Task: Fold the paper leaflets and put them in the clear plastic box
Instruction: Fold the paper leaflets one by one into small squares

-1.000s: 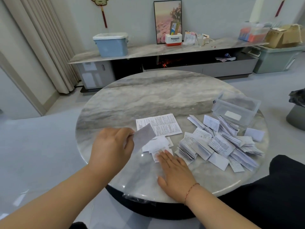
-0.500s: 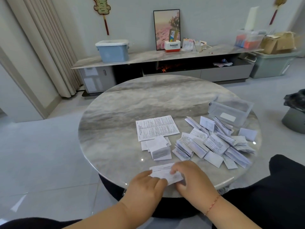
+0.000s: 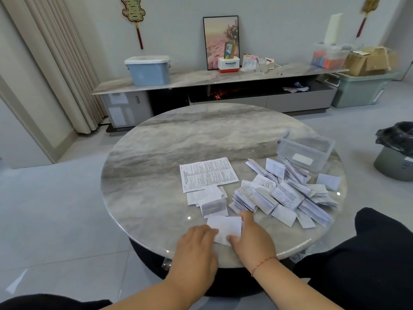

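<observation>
Two hands meet on one folded white leaflet (image 3: 225, 228) at the near edge of the round desk (image 3: 156, 175): the left hand (image 3: 196, 245) curls its fingers onto the paper's left side, the right hand (image 3: 252, 240) pinches its right edge. Beyond it lies a small stack of folded papers (image 3: 210, 201), an unfolded printed sheet (image 3: 207, 173) and, to the right, a heap of folded leaflets (image 3: 288, 193) reaching the clear plastic box (image 3: 306, 151). The desk is grey marble. A low sideboard (image 3: 223, 79) and curtain (image 3: 60, 63) stand behind.

White leaflets (image 3: 225, 229) with black print lie on a grey-veined marble table (image 3: 178, 139); the box (image 3: 305, 151) is clear.
</observation>
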`<state>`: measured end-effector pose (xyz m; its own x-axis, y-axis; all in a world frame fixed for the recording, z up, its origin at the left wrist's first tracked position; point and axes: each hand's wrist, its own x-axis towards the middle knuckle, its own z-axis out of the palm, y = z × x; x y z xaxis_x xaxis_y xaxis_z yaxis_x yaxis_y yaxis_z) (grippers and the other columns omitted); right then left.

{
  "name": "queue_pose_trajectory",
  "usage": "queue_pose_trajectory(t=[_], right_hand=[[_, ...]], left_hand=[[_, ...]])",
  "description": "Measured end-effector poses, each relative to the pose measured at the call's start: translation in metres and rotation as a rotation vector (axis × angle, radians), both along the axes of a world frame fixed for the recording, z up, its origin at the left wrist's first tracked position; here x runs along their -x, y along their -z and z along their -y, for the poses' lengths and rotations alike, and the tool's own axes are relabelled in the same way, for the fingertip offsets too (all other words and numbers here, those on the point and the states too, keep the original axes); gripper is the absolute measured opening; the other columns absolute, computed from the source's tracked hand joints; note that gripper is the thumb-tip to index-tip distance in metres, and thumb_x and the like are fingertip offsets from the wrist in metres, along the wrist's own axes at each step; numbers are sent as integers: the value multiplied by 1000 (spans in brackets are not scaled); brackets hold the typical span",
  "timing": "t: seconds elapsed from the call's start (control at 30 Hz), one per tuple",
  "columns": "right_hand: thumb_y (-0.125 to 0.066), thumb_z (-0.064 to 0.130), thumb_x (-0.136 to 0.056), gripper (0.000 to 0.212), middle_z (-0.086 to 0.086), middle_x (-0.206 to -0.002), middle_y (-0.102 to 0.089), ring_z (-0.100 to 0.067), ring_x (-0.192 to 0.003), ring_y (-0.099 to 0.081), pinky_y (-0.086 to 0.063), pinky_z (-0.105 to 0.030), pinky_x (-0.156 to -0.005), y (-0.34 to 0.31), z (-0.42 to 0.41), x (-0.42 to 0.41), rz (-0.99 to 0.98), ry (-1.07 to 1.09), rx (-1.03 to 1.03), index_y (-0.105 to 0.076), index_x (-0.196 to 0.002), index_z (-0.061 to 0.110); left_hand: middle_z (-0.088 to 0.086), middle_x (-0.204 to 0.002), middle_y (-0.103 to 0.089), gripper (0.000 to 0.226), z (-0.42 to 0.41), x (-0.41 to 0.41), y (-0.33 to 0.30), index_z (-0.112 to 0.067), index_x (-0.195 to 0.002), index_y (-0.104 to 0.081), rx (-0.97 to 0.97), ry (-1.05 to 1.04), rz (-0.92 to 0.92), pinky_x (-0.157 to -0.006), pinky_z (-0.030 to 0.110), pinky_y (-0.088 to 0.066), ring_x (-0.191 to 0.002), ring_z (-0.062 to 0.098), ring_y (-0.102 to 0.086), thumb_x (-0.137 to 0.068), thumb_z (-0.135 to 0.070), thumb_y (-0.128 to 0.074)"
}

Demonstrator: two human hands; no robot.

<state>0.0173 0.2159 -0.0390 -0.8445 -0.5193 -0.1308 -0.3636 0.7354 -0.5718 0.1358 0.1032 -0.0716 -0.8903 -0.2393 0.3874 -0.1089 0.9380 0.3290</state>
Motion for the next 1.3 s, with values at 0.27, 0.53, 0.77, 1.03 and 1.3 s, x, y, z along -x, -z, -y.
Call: queue_pose_trajectory(t=[0.27,0.53,0.77,1.03,1.3], right_hand=[[-79,43,-60,82,11,-112,-46,-10,-109,-45,-37,-18,-90,-20,-28,6,45,-285,-66,-38,-130,30],[-68,25,-73,25,10,-88,-60,-5,-84,-54,-44,-17,-78,1,-18,16,15,-411,74,-55,-88,40],[-74,32,-70,36,15,-73,-54,-5,-77,-52,-43,-23,-79,10,-2,12,-48,-325,106,-53,-99,32],[-69,28,-70,33,15,-83,-43,-8,-87,-45,-33,-11,-72,12,-12,19,-128,-318,114,-48,-93,35],[-60,35,-72,13,28,-80,-56,2,-87,-51,-36,-7,-79,5,-8,12,-133,-488,376,-70,-72,27]], left_hand=[[-13,-97,-60,26,-3,-5,14,-26,-86,-63,6,113,1,-77,18,-36,-83,9,-57,-61,-28,-57],[-7,-108,-53,20,-7,-8,9,-17,-90,-64,-247,-54,-16,-66,2,-32,-73,2,-55,-78,-32,-58],[-16,-119,-39,37,-5,-4,12,-30,-108,-51,-314,-72,-81,-91,5,-30,-106,-8,-41,-77,-16,-64],[-8,-92,-64,16,18,-10,21,-23,-91,-66,359,268,-106,-97,34,-40,-91,13,-56,-86,-35,-57],[-13,-71,-60,22,14,-1,-6,-28,-82,-61,-259,-29,1,-63,19,-43,-67,8,-53,-89,-40,-43]])
